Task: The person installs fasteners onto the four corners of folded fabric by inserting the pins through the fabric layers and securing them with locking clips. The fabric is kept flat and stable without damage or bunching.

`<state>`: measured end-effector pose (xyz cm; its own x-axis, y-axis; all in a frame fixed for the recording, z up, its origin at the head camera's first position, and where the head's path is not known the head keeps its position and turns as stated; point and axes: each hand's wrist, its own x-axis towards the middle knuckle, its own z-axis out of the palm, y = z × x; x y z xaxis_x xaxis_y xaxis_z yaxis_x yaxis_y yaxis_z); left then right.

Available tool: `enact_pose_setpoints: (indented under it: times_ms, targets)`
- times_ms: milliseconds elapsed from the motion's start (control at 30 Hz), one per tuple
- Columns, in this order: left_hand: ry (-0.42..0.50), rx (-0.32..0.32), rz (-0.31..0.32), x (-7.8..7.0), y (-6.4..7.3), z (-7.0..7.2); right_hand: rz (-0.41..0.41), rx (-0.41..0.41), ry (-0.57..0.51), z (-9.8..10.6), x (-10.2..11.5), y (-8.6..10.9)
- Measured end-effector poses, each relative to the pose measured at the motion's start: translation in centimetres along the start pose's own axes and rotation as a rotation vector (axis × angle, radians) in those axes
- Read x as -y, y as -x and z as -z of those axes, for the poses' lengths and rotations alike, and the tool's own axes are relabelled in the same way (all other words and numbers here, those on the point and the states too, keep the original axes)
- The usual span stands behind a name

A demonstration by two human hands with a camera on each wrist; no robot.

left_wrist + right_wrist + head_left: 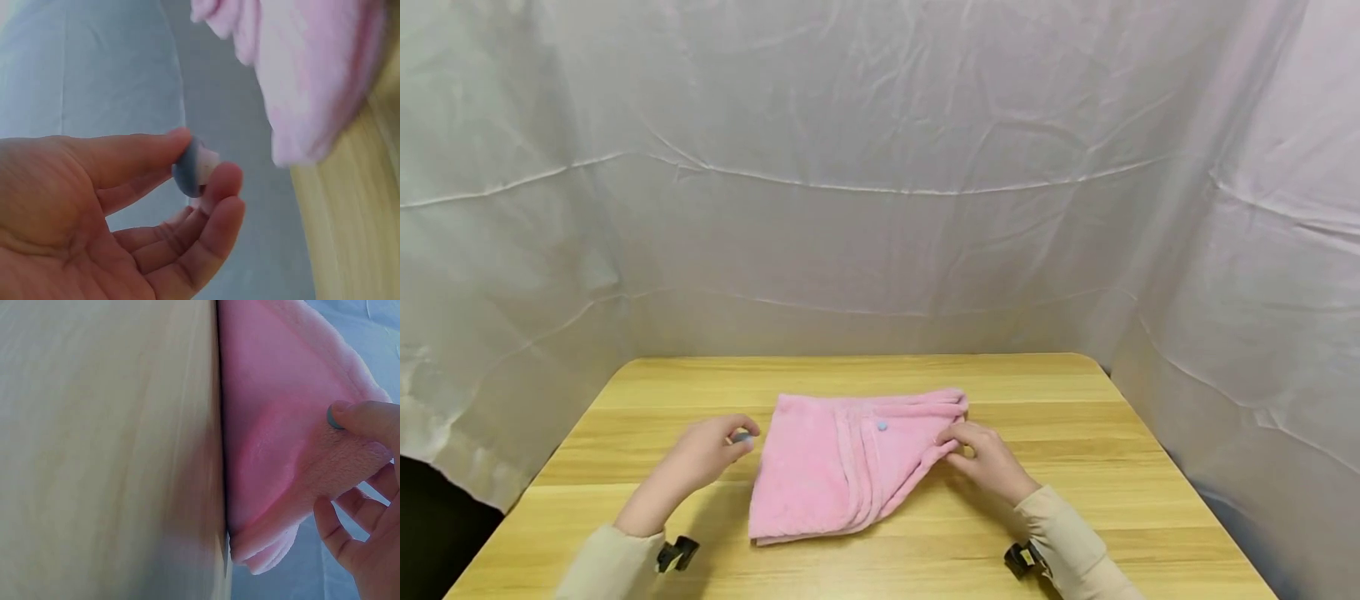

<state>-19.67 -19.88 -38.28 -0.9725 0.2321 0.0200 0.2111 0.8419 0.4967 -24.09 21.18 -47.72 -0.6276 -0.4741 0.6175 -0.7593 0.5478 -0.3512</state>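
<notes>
A pink plush cloth [805, 467], folded in layers, lies on the wooden table between the hands. On its upper layer sits a small round blue button-like piece [882, 425]. My left hand [711, 450] is raised beside the cloth's left edge, not touching it. Between its thumb and fingertips it pinches a small mushroom-shaped piece [195, 167], with a blue-grey cap and a pale stem. My right hand [988, 458] pinches the cloth's narrow right end, thumb on top. A bit of teal shows at that thumb's tip in the right wrist view; what it is I cannot tell.
The light wooden table [1037, 383] has rounded far corners. Pale hanging sheets [880, 250] enclose it at the back and both sides. A black device [677, 553] is worn at the left wrist, another [1022, 560] at the right.
</notes>
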Motion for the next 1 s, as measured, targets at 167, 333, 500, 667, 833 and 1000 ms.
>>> enact_pose_setpoints:
  times_ms: [167,333,500,667,833,1000]
  targets:
    - [0.05,-0.041,-0.063,-2.5,-1.9,-1.4,0.012,-0.006,0.004,0.2,0.0,0.0]
    - [0.154,-0.068,-0.12,-5.2,-4.1,-3.1,0.008,0.004,-0.001,0.4,0.2,0.0]
    - [0.266,-0.049,-0.147,-7.4,-6.1,-5.2,0.008,-0.001,-0.002,0.3,0.0,0.0]
    - [0.339,-0.011,-0.17,-9.5,-7.7,-7.0,0.02,-0.004,0.0,0.4,0.0,0.1]
    - [0.388,0.012,-0.205,-11.2,-9.1,-8.7,0.008,0.008,0.006,0.5,0.1,0.0]
    - [0.435,-0.007,-0.2,-12.3,-10.1,-10.1,-0.009,0.022,-0.002,0.6,0.2,-0.3]
